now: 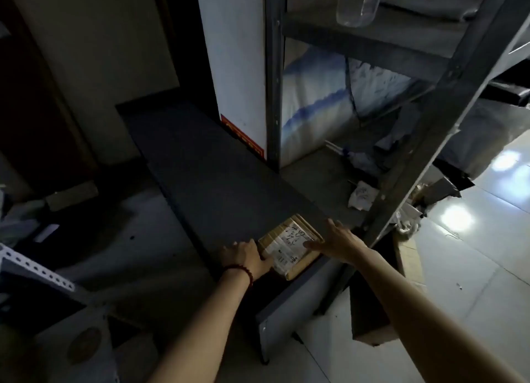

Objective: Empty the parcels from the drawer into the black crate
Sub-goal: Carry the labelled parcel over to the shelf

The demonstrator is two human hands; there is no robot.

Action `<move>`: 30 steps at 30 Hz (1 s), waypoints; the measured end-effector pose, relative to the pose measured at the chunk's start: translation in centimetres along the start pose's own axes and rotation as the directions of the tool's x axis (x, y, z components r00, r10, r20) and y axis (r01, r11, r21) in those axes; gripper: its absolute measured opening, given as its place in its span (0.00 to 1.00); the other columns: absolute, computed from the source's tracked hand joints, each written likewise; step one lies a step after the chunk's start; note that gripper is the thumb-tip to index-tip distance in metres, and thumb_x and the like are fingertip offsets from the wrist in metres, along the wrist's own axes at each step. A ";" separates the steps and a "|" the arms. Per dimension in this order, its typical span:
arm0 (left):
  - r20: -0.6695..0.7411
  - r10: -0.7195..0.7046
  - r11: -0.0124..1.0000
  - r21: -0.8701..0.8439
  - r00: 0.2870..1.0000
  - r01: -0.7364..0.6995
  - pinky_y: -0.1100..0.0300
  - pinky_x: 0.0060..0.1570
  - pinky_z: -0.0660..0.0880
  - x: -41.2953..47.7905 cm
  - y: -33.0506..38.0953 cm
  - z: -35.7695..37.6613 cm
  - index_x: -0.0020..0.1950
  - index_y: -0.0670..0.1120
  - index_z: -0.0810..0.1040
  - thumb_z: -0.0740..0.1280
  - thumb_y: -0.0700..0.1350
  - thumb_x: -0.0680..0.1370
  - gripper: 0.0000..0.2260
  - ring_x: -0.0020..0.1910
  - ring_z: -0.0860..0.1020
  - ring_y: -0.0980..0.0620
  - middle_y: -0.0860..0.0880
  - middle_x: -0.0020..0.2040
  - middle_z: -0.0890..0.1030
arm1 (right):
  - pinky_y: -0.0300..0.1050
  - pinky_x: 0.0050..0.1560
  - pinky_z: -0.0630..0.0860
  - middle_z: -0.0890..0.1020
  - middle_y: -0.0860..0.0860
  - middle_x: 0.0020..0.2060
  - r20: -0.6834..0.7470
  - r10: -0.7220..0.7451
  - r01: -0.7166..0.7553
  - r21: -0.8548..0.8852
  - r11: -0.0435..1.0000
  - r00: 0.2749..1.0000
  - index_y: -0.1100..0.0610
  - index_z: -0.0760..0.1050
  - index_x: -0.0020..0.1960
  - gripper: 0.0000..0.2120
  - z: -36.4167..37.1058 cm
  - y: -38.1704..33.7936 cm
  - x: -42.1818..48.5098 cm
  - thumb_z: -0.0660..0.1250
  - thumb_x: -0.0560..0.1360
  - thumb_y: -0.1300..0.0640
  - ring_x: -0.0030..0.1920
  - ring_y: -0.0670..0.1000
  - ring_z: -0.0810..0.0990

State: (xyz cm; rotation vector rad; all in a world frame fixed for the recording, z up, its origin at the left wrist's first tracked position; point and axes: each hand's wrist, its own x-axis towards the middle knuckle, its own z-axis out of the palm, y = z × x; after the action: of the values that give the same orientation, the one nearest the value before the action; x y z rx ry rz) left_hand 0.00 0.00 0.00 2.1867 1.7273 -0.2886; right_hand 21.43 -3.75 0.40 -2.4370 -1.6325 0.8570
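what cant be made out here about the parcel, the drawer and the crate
Head view, dim:
- Label print on the parcel: too small and blurred.
- Drawer inside: hidden under the parcel and dark top.
- Black crate: not identifiable; the left is too dark.
- Left hand grip: fingertips hidden by the hand itself.
- Clear bottle: cut off by the top edge.

dim, left side in deep shadow | glare spots on floor (470, 239) at right | wide-angle edge bending
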 end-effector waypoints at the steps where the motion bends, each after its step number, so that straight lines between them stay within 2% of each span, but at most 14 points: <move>1: 0.043 -0.016 1.000 0.021 0.999 0.015 0.47 0.64 0.67 0.3 0.5 0.4 0.63 0.46 0.74 0.57 0.67 0.75 0.29 0.63 0.73 0.45 0.45 0.62 0.77 | 0.51 0.65 0.69 0.64 0.55 0.73 0.007 -0.003 0.003 -0.006 1.000 1.000 0.53 0.55 0.76 0.42 0.2 -0.1 0.5 0.68 0.71 0.37 0.70 0.56 0.67; 4: 0.087 -0.053 0.998 -0.040 0.995 0.057 0.48 0.64 0.66 0.4 1.5 1.5 0.66 0.44 0.72 0.56 0.69 0.75 0.34 0.64 0.73 0.44 0.43 0.64 0.76 | 0.51 0.60 0.72 0.68 0.54 0.68 0.043 -0.015 0.018 -0.049 0.999 0.999 0.53 0.61 0.73 0.37 0.9 -0.2 1.4 0.69 0.71 0.38 0.65 0.55 0.71; 8: 0.108 -0.067 0.959 -0.269 0.992 0.094 0.55 0.50 0.75 1.2 1.1 2.4 0.65 0.43 0.72 0.62 0.66 0.74 0.31 0.57 0.79 0.46 0.44 0.60 0.79 | 0.49 0.61 0.73 0.69 0.54 0.66 0.063 -0.018 0.017 0.016 1.000 0.998 0.54 0.62 0.73 0.36 2.0 -0.4 1.7 0.71 0.71 0.43 0.64 0.54 0.71; 10: 0.115 -0.044 0.923 -0.376 0.992 0.085 0.55 0.48 0.77 1.1 1.1 2.4 0.64 0.42 0.72 0.65 0.62 0.75 0.28 0.55 0.79 0.47 0.44 0.59 0.79 | 0.48 0.61 0.72 0.68 0.55 0.67 0.046 0.001 -0.005 0.102 0.995 0.999 0.55 0.61 0.73 0.36 2.4 -0.4 1.8 0.72 0.71 0.46 0.64 0.55 0.71; 13: 0.105 -0.046 0.781 -0.616 0.993 0.101 0.59 0.48 0.75 0.9 1.2 2.0 0.64 0.42 0.71 0.68 0.54 0.76 0.22 0.57 0.78 0.48 0.46 0.59 0.78 | 0.46 0.59 0.71 0.68 0.56 0.67 0.008 -0.009 0.007 0.189 0.982 1.000 0.55 0.61 0.74 0.36 2.4 -0.8 1.6 0.72 0.72 0.48 0.65 0.56 0.70; 16: 0.064 -0.041 0.607 -0.791 0.997 0.076 0.57 0.55 0.74 0.9 1.0 0.9 0.68 0.43 0.67 0.70 0.53 0.74 0.27 0.60 0.77 0.48 0.48 0.62 0.77 | 0.43 0.52 0.71 0.70 0.55 0.64 -0.077 -0.017 0.038 0.276 0.960 0.997 0.54 0.65 0.72 0.31 1.7 -1.2 1.1 0.71 0.73 0.48 0.60 0.54 0.73; 18: 0.032 -0.013 0.529 -0.848 0.999 0.034 0.51 0.57 0.77 0.7 0.9 0.3 0.71 0.45 0.65 0.71 0.53 0.73 0.30 0.59 0.78 0.49 0.47 0.63 0.77 | 0.40 0.46 0.69 0.75 0.54 0.60 -0.159 -0.007 0.059 0.327 0.943 0.987 0.54 0.72 0.67 0.24 1.0 -1.3 0.3 0.70 0.73 0.48 0.52 0.51 0.76; 20: -0.016 0.017 0.470 -0.883 1.000 -0.022 0.52 0.52 0.79 -0.1 1.2 -0.4 0.69 0.46 0.67 0.71 0.50 0.74 0.26 0.56 0.79 0.51 0.47 0.61 0.78 | 0.40 0.41 0.69 0.80 0.52 0.52 -0.258 0.014 0.096 0.409 0.908 0.966 0.54 0.76 0.60 0.16 0.3 -1.4 -1.4 0.70 0.74 0.51 0.46 0.49 0.77; 22: -0.072 0.033 0.422 -0.903 0.997 -0.079 0.52 0.52 0.80 -1.5 1.8 -0.5 0.69 0.47 0.66 0.72 0.49 0.73 0.27 0.56 0.79 0.50 0.46 0.62 0.77 | 0.42 0.45 0.73 0.79 0.47 0.45 -0.332 0.013 0.158 0.483 0.861 0.943 0.54 0.78 0.59 0.13 0.0 -1.1 -4.1 0.69 0.75 0.55 0.49 0.51 0.78; 24: -0.130 0.059 0.426 -0.893 0.990 -0.143 0.51 0.54 0.79 -3.3 2.4 0.0 0.72 0.48 0.64 0.72 0.50 0.73 0.30 0.58 0.78 0.51 0.48 0.63 0.76 | 0.47 0.54 0.76 0.76 0.47 0.48 -0.354 0.058 0.167 0.571 0.804 0.933 0.53 0.75 0.63 0.17 0.1 -0.2 -7.2 0.70 0.75 0.56 0.53 0.51 0.78; 25: -0.152 0.074 0.428 -0.888 0.986 -0.169 0.53 0.54 0.79 -4.6 2.7 0.2 0.73 0.48 0.63 0.72 0.50 0.73 0.31 0.58 0.78 0.51 0.50 0.63 0.76 | 0.48 0.54 0.78 0.76 0.50 0.52 -0.347 0.093 0.157 0.626 0.764 0.933 0.52 0.74 0.65 0.19 0.3 0.5 -8.9 0.70 0.75 0.55 0.53 0.51 0.79; 27: -0.168 0.094 0.390 -0.901 0.981 -0.191 0.57 0.52 0.77 -6.9 3.7 0.7 0.72 0.48 0.62 0.72 0.49 0.73 0.32 0.57 0.77 0.53 0.52 0.61 0.75 | 0.43 0.48 0.80 0.76 0.52 0.56 -0.338 0.155 0.138 0.700 0.701 0.928 0.51 0.73 0.66 0.20 0.8 1.8 -12.2 0.70 0.75 0.54 0.51 0.50 0.80; 30: -0.111 0.168 0.293 -0.943 0.980 -0.157 0.59 0.49 0.77 -10.3 5.8 1.7 0.70 0.49 0.63 0.73 0.45 0.72 0.30 0.55 0.76 0.54 0.51 0.59 0.75 | 0.32 0.36 0.76 0.76 0.52 0.56 -0.326 0.260 0.100 0.776 0.623 0.909 0.51 0.71 0.67 0.20 1.6 3.9 -17.4 0.69 0.75 0.54 0.47 0.46 0.80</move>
State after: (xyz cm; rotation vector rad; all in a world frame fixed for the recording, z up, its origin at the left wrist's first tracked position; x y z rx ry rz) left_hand 3.21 -11.15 2.95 1.3454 1.0888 0.6671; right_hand 19.10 -21.03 4.56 -1.8603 -0.7358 0.7612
